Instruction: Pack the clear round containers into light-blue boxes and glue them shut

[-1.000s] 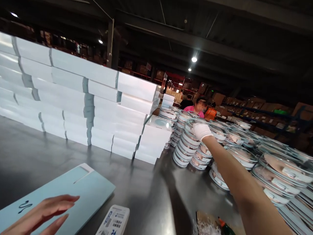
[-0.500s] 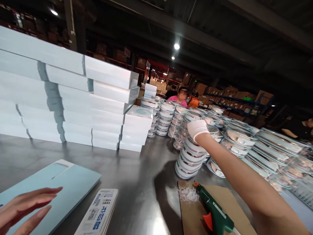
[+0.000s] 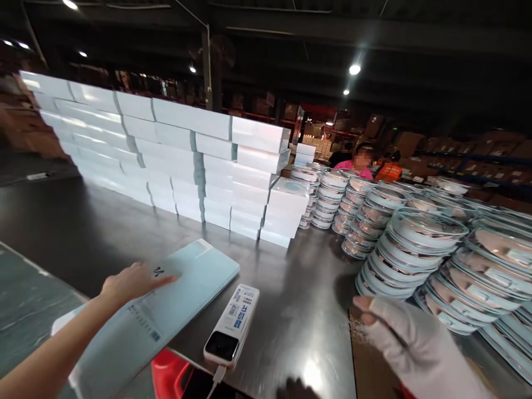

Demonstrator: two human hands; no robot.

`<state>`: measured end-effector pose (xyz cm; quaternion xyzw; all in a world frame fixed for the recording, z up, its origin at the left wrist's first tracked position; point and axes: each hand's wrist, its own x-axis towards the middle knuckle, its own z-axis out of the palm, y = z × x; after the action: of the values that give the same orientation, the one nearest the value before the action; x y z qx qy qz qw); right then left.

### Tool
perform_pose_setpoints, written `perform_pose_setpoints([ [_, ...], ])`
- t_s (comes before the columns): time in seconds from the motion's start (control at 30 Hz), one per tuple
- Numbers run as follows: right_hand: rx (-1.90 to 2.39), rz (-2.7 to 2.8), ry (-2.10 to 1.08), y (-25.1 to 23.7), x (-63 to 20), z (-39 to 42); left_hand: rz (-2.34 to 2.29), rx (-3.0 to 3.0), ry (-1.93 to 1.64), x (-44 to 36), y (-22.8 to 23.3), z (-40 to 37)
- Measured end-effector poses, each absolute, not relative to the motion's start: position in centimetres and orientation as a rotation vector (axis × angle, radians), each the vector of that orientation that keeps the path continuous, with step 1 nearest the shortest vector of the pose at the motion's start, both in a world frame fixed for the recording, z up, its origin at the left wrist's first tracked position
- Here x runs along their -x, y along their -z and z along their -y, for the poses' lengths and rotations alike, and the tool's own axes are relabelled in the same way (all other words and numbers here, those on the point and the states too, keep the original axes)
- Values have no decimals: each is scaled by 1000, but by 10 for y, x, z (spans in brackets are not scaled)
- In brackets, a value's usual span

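On metal (image 3: 286, 310), a carton (image 3: 199, 277) points lengthwise away rightward; right hand (image 3: 409, 338) loose, left hand's (image 3: 131, 281) grip unclear.

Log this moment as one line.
bare left hand: thumb over flat pale-blue printed cardboard, grip unclear | white-gloved right hand: over brown cardboard | nearby: stacked round clear-topped packages, white rectangular device

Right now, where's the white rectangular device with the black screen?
The white device lies low in the head view, left of centre, on the grey metal table, right of the flat blue cardboard at the left hand.
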<state>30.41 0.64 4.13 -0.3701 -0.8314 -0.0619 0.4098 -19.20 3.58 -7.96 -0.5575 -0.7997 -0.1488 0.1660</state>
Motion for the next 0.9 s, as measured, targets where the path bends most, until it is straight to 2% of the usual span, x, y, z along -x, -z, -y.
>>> perform_pose_setpoints([
  [0.13,761,2214,564,-27,-275,24,2178,1504,422,186,44,-24],
  [0.23,896,2046,959,-28,-249,45,1970,1524,564,157,9,-1],
  [0.3,996,1916,1018,-22,-235,53,1747,1600,746,124,-5,18],
  [0.37,1037,1881,835,-12,-227,54,1435,1910,1016,92,-9,33],
  [0.4,1058,1893,632,-7,-226,52,1304,2034,1126,78,-7,38],
  [0.43,1084,1899,343,-4,-227,50,1216,2130,1203,68,-5,40],
  [0.53,1121,1796,-851,-5,-238,45,1235,2186,1317,56,9,32],
  [0.57,1085,1749,-1174,-10,-243,45,1289,2179,1351,54,13,26],
  [0.6,1044,1722,-1369,-16,-246,46,1339,2178,1389,53,18,20],
  [0.63,1017,1727,-1424,-23,-249,47,1369,2187,1419,50,23,13],
  [0.77,1056,1801,-1072,-54,-256,55,1228,2450,1274,25,47,-1],
  [0.9,1102,1859,-972,-76,-262,56,1230,2847,1129,-3,51,0],
])
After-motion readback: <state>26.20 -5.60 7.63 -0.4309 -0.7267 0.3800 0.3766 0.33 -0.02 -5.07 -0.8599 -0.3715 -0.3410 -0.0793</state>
